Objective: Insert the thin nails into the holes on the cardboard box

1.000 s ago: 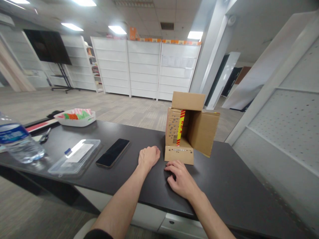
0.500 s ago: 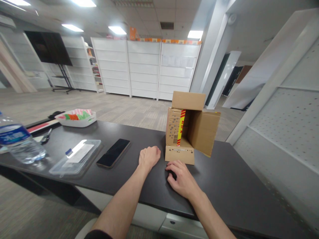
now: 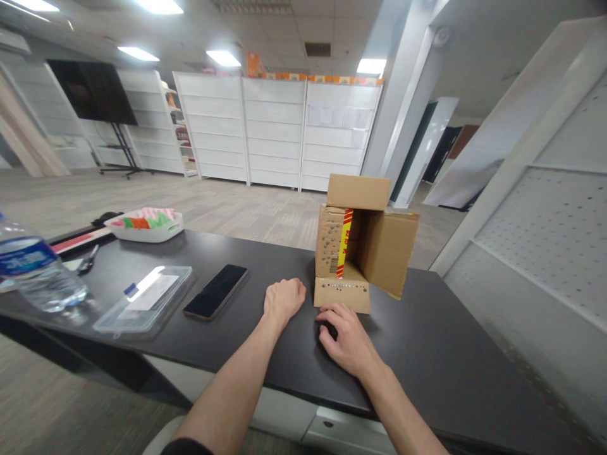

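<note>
My left hand rests on the dark desk as a loose fist, between the phone and the cardboard box; nothing shows in it. My right hand is curled over a small black rounded thing, apparently a computer mouse, mostly covered by the palm and fingers. Just beyond its fingertips lies the lower flap of an open cardboard box, which stands on its side with its mouth toward me. Yellow-and-red tape and rows of small round dots mark the box. To the left lies a black smartphone, screen up.
On the left are a clear flat plastic case with a paper inside, a water bottle, and a white basket of colourful items. A white perforated panel stands along the desk's right side. White shelves line the far wall.
My right hand has shifted very slightly to the right, still over the black thing. My left hand, the box and the other objects have stayed in place.
</note>
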`<state>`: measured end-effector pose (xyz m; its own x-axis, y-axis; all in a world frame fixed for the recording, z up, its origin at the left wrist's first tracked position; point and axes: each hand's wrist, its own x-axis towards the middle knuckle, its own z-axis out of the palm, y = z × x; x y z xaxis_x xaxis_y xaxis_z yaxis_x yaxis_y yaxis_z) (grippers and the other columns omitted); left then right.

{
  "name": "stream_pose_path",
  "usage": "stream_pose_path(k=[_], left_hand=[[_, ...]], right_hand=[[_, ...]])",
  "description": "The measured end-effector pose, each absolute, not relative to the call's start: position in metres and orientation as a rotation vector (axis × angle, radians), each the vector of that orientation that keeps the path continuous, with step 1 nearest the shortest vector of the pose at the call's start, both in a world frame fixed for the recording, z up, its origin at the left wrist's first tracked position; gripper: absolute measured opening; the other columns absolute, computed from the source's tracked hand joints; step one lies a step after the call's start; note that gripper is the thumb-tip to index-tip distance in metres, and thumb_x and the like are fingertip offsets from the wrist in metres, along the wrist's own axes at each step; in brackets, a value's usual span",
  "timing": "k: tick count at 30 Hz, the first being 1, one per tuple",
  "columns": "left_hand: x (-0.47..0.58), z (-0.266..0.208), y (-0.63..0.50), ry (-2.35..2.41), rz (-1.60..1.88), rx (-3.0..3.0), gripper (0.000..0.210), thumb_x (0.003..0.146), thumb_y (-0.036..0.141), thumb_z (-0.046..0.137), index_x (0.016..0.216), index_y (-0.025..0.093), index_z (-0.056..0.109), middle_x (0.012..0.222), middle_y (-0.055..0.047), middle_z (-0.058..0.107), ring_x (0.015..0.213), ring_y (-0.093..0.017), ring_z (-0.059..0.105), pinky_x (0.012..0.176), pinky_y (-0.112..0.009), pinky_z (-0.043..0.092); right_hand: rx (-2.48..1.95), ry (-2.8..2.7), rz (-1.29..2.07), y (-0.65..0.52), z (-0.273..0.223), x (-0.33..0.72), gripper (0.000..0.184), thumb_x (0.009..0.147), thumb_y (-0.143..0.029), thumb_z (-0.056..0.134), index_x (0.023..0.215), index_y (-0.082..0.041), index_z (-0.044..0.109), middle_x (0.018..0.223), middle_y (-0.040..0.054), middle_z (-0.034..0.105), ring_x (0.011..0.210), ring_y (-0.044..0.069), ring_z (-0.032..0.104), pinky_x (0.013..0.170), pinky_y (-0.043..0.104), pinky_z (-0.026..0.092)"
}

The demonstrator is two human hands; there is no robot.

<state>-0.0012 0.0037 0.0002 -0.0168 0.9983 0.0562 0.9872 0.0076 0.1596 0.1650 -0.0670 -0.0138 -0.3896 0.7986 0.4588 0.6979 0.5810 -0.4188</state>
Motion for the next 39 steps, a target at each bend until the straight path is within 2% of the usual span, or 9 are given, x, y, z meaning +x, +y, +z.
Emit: stream_pose_path(k=[14, 21, 39], left_hand=[[-0.001, 0.001, 0.004, 2.164, 0.231, 2.131, 0.046, 0.091, 0.038, 0.027, 0.096, 0.018, 0.068, 0.094, -0.016, 0.069, 0.090, -0.026, 0.066, 0.079, -0.036, 0.046], [-0.002, 0.000, 0.005, 2.169, 0.230, 2.136, 0.047, 0.091, 0.039, 0.027, 0.095, 0.019, 0.068, 0.093, -0.016, 0.069, 0.088, -0.026, 0.066, 0.078, -0.037, 0.046], [-0.002, -0.001, 0.005, 2.164, 0.243, 2.156, 0.046, 0.090, 0.038, 0.027, 0.094, 0.019, 0.068, 0.091, -0.015, 0.070, 0.087, -0.028, 0.067, 0.076, -0.037, 0.047]], right_hand=[[-1.412, -1.924, -0.158, -0.043, -0.011, 0.171, 0.020, 0.080, -0.017, 0.051, 0.094, -0.021, 0.064, 0.104, 0.0072, 0.061, 0.099, 0.023, 0.050, 0.086, 0.039, 0.035], [-1.475, -1.883, -0.210, -0.025, -0.007, 0.171, 0.021, 0.078, -0.018, 0.053, 0.095, -0.022, 0.064, 0.107, 0.0069, 0.059, 0.102, 0.024, 0.045, 0.087, 0.039, 0.033], [-1.543, -1.836, -0.310, -0.012, -0.012, 0.161, 0.007, 0.077, -0.020, 0.051, 0.081, -0.020, 0.057, 0.100, 0.0090, 0.056, 0.096, 0.026, 0.044, 0.082, 0.040, 0.032]])
